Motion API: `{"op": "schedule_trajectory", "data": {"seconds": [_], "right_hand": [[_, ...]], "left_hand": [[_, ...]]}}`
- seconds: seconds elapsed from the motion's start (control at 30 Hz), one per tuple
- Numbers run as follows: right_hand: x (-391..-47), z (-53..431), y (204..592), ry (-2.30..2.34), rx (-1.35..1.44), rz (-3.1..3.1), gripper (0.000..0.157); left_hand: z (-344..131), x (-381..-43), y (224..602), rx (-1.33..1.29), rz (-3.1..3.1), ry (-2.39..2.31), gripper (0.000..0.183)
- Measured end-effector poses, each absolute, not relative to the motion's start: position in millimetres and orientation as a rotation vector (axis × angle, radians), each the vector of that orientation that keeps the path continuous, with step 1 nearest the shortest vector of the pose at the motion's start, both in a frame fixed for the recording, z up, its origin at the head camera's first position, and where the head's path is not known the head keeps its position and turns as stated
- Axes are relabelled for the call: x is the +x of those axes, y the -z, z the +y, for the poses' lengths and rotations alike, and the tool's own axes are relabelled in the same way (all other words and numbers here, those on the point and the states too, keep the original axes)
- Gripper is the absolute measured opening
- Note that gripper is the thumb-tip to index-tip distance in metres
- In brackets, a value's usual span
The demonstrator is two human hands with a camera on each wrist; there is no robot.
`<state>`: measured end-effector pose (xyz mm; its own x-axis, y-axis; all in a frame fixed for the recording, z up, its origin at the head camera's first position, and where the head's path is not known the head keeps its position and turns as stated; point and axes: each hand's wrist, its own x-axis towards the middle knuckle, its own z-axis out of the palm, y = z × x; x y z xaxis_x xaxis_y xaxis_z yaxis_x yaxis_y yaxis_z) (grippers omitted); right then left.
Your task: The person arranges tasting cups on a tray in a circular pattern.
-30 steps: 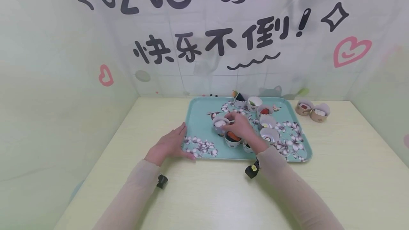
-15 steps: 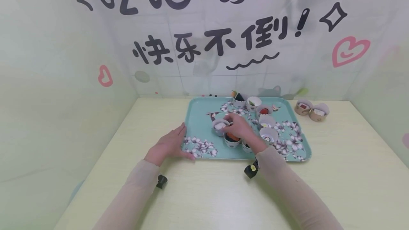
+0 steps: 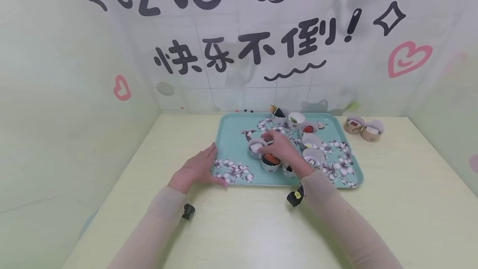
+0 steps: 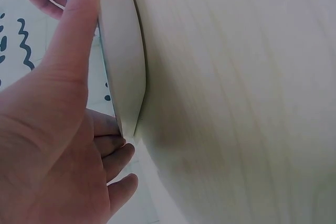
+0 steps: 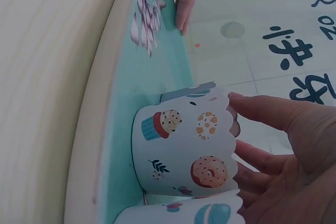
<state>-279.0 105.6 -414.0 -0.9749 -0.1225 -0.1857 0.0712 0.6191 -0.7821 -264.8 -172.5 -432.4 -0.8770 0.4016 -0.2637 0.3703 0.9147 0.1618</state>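
Observation:
Low on the left, my left hand point(image 3: 194, 172) lies against the front left corner of a turquoise flowered tray point(image 3: 232, 136), fingers straight along its left side and thumb along the front edge. My right hand point(image 3: 281, 146) pinches the rim of a paper cup point(image 3: 254, 154) with a white piece inside, standing on the tray left of the other cups. Right in front of it is a paper cup point(image 3: 271, 168) with an orange-and-black piece; its cupcake and doughnut print point(image 5: 184, 150) shows in the right wrist view. Part of the gripped cup point(image 5: 189, 93) is hidden behind it there.
Several more paper cups stand on the tray, among them one with a red piece point(image 3: 308, 130) and one with a green sprig point(image 3: 296, 120). Two brown cups point(image 3: 354, 125) sit on the table right of the tray. A printed curtain point(image 3: 239, 53) hangs behind.

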Motion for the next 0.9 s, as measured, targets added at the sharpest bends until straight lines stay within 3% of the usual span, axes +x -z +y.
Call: {"op": "schedule_trajectory", "data": {"seconds": [0.9], "right_hand": [[-270, 152, 403, 1.440, -0.099, 2.650, 0.051]], "left_hand": [[-172, -265, 433, 0.566, 2.779, -0.171, 0.133]]}}
